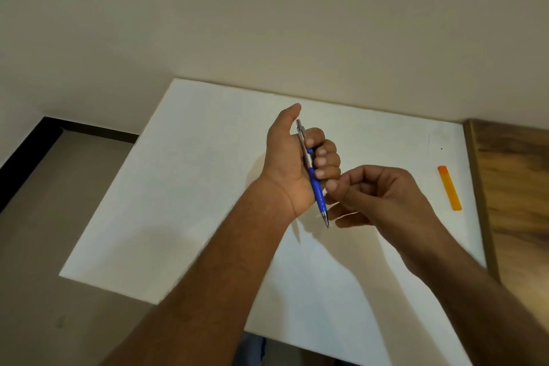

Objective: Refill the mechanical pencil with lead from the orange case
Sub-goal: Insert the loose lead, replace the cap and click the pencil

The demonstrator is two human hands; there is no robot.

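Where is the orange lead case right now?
In the head view, the orange case lies on the white table at its right edge, beyond the right hand.

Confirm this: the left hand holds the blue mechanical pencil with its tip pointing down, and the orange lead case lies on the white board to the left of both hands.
Wrong side. The head view shows the orange lead case lying on the white board to the right of both hands. The rest holds: the left hand grips the blue mechanical pencil, tip down.

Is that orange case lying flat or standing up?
Lying flat: the orange case rests lengthwise on the white table, untouched, right of both hands.
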